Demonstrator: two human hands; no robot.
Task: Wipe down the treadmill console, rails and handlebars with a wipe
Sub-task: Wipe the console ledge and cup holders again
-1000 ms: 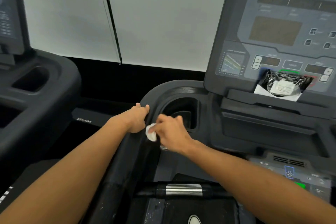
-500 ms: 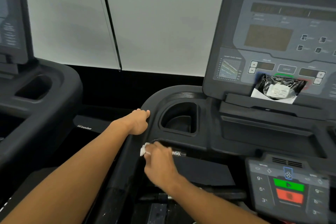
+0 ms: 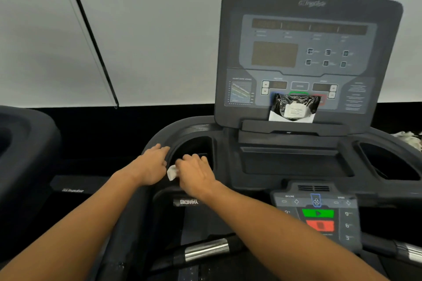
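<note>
While the console frame is being wiped at its left corner, the items stand as follows.

Treadmill console [image 3: 310, 57]: upright display panel, dark, with a black plastic packet [image 3: 294, 107] propped on its ledge. Not yet under the wipe, by the look of it.

Left cup holder [image 3: 194, 150]: deep recess in the console's left shoulder; both hands work at its rim.

Lower keypad [image 3: 317, 214]: green and red buttons, near the right forearm.

Handlebar [image 3: 205, 250]: chrome sensor sleeve, low in view, well apart from the hands.

Left hand [image 3: 150, 166]: fingers laid fairly straight over the outer rim, bracing, holding nothing.

Right hand [image 3: 196, 173]: fingers curled, pinching the wipe against the rim's near edge.

Wipe [image 3: 172, 172]: small white wad, between the two hands.

Handling note: follow the rim's curve with steady pressure, then go down into the recess; unfolding the wad would likely cover more.
</note>
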